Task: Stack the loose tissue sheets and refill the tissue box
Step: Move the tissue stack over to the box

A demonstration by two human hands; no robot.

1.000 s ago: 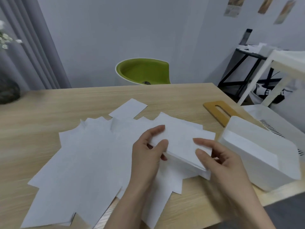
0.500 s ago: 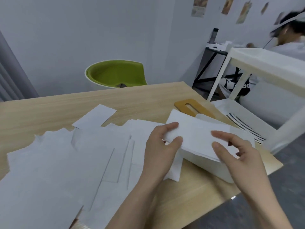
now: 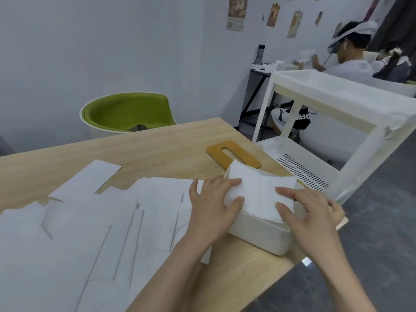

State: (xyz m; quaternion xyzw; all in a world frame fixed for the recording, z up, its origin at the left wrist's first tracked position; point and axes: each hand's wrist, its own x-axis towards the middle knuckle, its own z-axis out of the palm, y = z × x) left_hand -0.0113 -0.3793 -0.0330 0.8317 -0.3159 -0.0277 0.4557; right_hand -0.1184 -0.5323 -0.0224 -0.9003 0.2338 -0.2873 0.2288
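1. Tissue stack (image 3: 258, 194): white folded sheets, sitting in the open top of the tissue box (image 3: 258, 237), its upper edges standing above the rim.
2. Tissue box: white, rectangular, lidless, resting near the right front corner of the table (image 3: 157, 149).
3. Left hand (image 3: 213, 208): fingers spread and flat, thumb and forefinger pressed against the left end of the stack (not closed around it).
4. Right hand (image 3: 310, 212): fingers spread, forefinger and thumb lying on the right end of the stack, the remaining fingers over the box's right rim; no closed grip.
5. Loose tissue sheets (image 3: 90, 221): many white sheets overlapping across the left and middle of the table, just beside the box.
6. Box lid (image 3: 231, 154): ochre, with an oval slot, flat on the table just behind the box.
7. Green chair (image 3: 126, 113): beyond the table's far edge.
8. White shelf cart (image 3: 337, 104): right of the table.
9. Seated person (image 3: 351, 64): far right background, wearing a headset.
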